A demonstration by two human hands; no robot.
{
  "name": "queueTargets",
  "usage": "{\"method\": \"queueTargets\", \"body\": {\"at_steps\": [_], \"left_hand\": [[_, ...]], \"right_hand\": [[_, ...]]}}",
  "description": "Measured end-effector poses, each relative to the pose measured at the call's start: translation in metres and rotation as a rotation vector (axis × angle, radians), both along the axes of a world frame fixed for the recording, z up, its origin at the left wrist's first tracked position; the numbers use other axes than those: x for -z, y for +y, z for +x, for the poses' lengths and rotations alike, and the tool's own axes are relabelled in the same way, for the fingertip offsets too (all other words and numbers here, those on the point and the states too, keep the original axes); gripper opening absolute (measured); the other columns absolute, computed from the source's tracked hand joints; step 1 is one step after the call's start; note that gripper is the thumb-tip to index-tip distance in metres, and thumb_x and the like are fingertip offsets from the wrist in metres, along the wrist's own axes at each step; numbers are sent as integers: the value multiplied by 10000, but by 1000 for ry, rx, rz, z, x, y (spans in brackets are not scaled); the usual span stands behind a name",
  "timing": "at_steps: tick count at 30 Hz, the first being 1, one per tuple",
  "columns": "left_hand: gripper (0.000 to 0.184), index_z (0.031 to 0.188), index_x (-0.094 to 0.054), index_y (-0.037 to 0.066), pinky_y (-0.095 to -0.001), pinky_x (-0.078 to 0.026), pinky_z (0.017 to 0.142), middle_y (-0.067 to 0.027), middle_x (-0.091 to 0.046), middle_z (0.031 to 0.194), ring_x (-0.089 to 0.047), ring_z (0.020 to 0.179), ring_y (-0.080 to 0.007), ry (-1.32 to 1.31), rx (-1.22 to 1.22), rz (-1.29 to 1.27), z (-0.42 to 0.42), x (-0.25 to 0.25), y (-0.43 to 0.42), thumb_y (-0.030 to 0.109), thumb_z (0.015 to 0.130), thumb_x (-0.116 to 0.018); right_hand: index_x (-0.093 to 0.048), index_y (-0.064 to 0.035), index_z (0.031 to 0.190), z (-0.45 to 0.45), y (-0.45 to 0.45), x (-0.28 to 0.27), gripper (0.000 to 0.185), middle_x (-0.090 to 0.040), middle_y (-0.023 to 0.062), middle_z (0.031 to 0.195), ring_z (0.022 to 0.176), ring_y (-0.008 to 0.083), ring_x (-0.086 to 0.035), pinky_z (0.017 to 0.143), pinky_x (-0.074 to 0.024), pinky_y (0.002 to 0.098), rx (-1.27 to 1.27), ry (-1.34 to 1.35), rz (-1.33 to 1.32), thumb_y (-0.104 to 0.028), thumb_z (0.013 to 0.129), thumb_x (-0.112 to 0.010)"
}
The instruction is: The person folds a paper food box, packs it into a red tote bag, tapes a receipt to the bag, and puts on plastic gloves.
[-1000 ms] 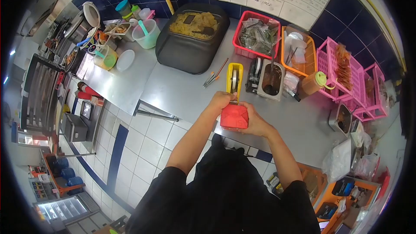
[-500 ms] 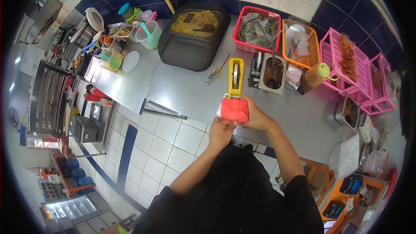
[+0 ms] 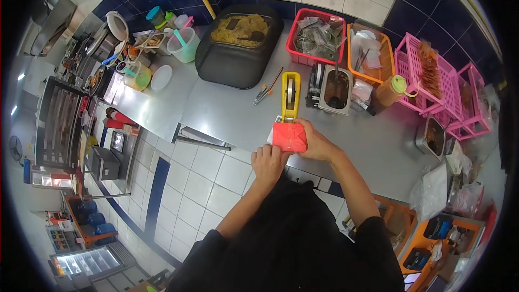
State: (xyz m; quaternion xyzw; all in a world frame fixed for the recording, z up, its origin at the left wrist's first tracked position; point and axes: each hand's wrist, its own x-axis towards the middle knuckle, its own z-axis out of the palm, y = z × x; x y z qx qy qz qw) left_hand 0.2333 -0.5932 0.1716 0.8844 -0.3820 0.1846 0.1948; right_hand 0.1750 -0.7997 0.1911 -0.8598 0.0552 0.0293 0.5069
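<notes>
A small red folded packet (image 3: 289, 137) is held just in front of a yellow tape dispenser (image 3: 291, 97) at the counter's near edge. My right hand (image 3: 316, 141) grips its right side, fingers partly behind it. At the lower left corner, my left hand (image 3: 267, 163) has its fingers bent against the packet's edge. Creases and a shiny strip show on the red face; whether the strip is tape I cannot tell. A white piece with printed marks (image 3: 277, 121) peeks out behind the packet's upper left.
Behind the dispenser stand a metal sauce pan (image 3: 335, 91), a red basket of sachets (image 3: 317, 37), an orange basket (image 3: 371, 73) and pink baskets (image 3: 451, 84). A black tray of yellow food (image 3: 227, 65) and a craft knife (image 3: 263, 94) lie left. White floor tiles (image 3: 204, 170) show below.
My left hand has shifted slightly left, its fingers now bent with knuckles up. The packet's face has tilted, showing creases and a shiny strip. The whole view has shifted slightly.
</notes>
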Motion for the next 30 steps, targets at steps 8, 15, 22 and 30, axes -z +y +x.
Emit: {"method": "queueTargets", "body": {"at_steps": [8,15,22,30], "left_hand": [[393,1031,-605,10,-443,-496,839,-144,-627,978,-607,929,-368,352,109,-289,46,0,30,311,856,-787],[338,1159,-723,39,-348,-523,796,-145,-725,948,-667,862,-225,1027,339,-235,137,0,-38,274,915,-714],[341,1159,-740,30,-314,-518,779,-114,-712,849,-642,799,-155,1170,385,-48,148,13,-53,272,920,-713],[279,998,-741,-58,-290,-530,723,-101,-721,889,-654,767,-160,1632,111,-353,107,16,-60,210,941,-684]], "right_hand": [[-242,-126,1526,-5,20,-40,1114,-381,202,1500,1424,375,-380,1181,-354,443,50,44,-481,-119,614,-881],[-285,-158,1529,15,27,-27,1063,-439,189,1464,1385,390,-407,1163,-367,475,41,93,-324,-261,659,-886],[-269,-155,1530,7,25,-57,1091,-483,220,1419,1332,408,-457,1128,-405,482,-19,195,-91,-343,663,-904],[-189,-109,1550,-1,26,-36,1189,-469,242,1435,1330,405,-466,1121,-418,477,-5,203,-142,-368,643,-912]]}}
